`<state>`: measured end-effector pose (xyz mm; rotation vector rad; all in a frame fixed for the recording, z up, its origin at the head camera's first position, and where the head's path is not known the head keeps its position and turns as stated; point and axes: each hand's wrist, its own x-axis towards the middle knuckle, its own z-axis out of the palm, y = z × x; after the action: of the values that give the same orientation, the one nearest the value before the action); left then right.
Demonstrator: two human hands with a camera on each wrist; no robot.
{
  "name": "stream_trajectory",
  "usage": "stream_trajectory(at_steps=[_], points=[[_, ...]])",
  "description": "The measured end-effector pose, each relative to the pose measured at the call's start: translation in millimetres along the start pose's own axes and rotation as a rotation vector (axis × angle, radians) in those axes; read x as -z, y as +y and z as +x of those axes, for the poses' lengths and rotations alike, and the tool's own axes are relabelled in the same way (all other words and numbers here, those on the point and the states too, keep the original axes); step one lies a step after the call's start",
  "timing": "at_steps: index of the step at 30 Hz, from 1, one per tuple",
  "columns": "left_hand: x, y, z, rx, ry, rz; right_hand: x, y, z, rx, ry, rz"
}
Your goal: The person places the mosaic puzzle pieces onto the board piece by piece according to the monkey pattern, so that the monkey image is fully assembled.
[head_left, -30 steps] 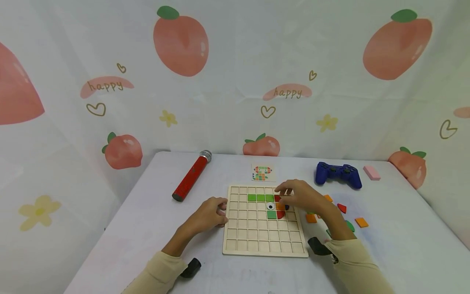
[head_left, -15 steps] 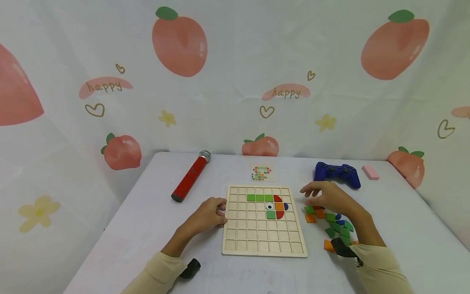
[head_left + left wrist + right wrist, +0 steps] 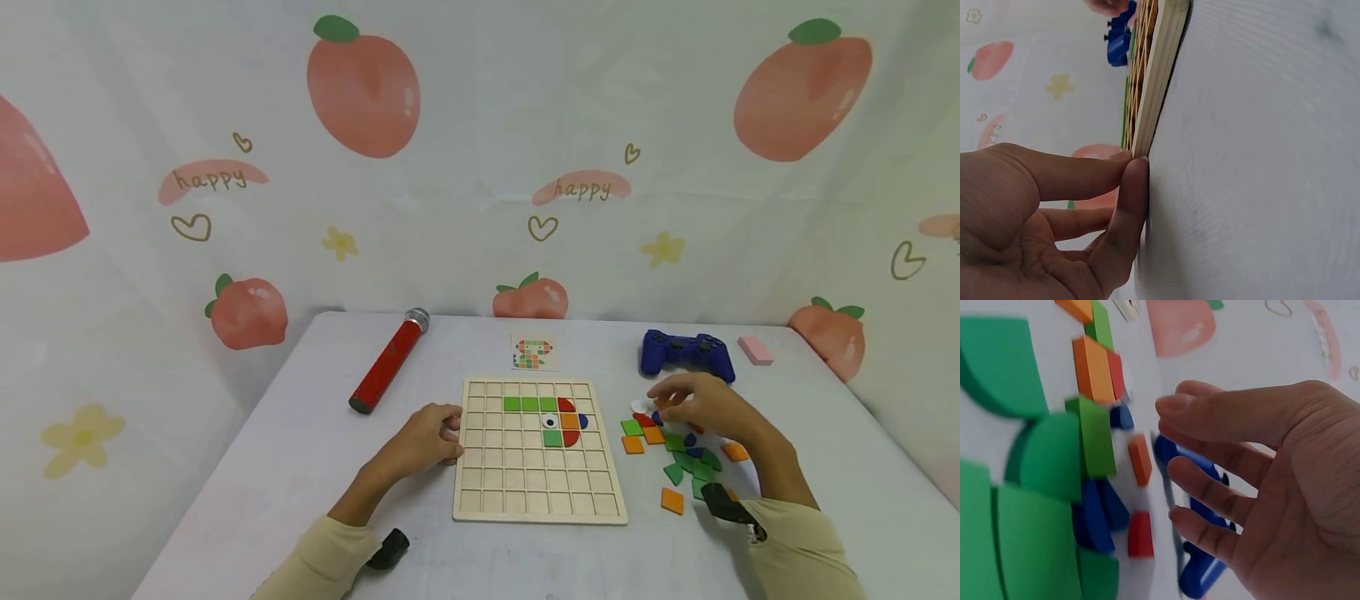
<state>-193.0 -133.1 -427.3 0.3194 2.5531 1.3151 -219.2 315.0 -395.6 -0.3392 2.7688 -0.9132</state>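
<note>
Nine pieces sit in compartments of the wooden grid board, whose left edge I have the left hand touching, thumb and fingers gently bent and spread apart. I have the right hand over the loose pieces to the board's right, its fingers loosely curved and holding nothing. My right wrist feed shows an orange piece that the head view mostly hides behind those fingers.

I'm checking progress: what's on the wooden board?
Three light green squares, a darker green square, an eye tile, an orange square, two red pieces and a blue piece. The board beneath is covered.
</note>
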Motion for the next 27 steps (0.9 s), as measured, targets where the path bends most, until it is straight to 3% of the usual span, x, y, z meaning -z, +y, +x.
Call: stream_trajectory(at_steps=[11,16,21,27], points=[[0.8,1.2,-0.4,0.005,0.005,0.013,12.8,26.8,-10.4,-0.067,-0.022,-0.003],[1.6,1.1,-0.7,0.0,0.007,0.017,14.6,37.7,-14.0,-0.048,-0.037,-0.004],[1.1,1.0,-1.3,0.006,0.006,0.014,13.7,41.7,-15.5,-0.06,-0.028,-0.007],[1.0,1.9,-2.6,0.003,0.005,0.01,15.7,41.3,-17.1,-0.129,-0.03,0.02]])
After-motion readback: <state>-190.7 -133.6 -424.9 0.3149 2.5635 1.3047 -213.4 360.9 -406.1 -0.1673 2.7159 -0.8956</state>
